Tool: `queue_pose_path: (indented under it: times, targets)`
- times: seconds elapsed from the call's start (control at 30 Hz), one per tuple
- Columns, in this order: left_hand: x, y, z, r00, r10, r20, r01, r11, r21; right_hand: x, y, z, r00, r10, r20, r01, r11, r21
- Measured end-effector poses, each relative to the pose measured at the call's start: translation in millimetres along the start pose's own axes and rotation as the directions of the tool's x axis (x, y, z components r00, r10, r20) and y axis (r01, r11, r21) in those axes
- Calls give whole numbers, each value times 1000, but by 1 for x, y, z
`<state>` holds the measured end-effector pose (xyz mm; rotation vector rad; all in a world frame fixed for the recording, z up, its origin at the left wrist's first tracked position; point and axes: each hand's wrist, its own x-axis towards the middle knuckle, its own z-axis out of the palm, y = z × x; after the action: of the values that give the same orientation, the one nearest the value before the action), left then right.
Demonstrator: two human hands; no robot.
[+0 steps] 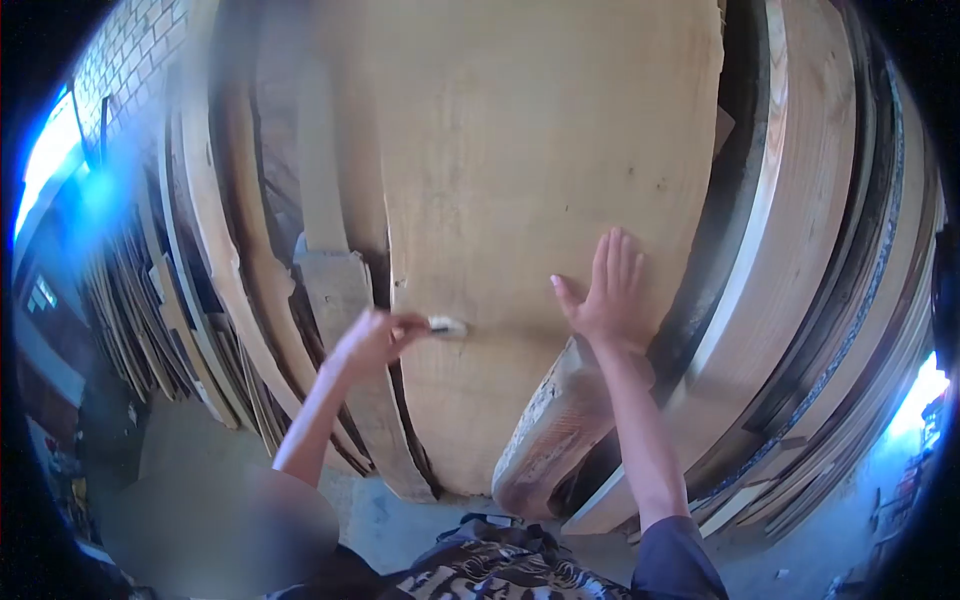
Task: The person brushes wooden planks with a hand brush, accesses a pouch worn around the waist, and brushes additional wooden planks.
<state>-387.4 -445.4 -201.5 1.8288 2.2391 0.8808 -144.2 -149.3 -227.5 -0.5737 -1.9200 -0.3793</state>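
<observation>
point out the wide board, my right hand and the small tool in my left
Wide board (540,150): head view, bare upper part of its face.
Right hand (606,302): head view, back of the hand.
Small tool (453,325): head view, pale end.

Wide slab (540,150): wood, matt, mostly smooth. Short block (560,430): wood, rough-edged. Shirt (500,574): matt cloth. Wall (130,50): brick.

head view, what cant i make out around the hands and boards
Head view: the small pale-tipped item is too small and blurred to identify; the left hand covers its other end.
Head view: the wide board has its upper end cut off by the top edge.
Head view: the right forearm hides part of the thick slab.
Head view: a blurred patch hides what lies at lower left.
</observation>
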Motion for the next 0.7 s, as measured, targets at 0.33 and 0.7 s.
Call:
queue_pose_path:
  times: [0.33,0.7]
  targets:
    - [149,102,-184,554,635,-539,-337,762,552,10,-11,-48,989,-5,150,-7,997,77]
    - [34,46,93,700,647,-302,-598,762,247,-128,-32,-112,882,104,460,-207,961,181]
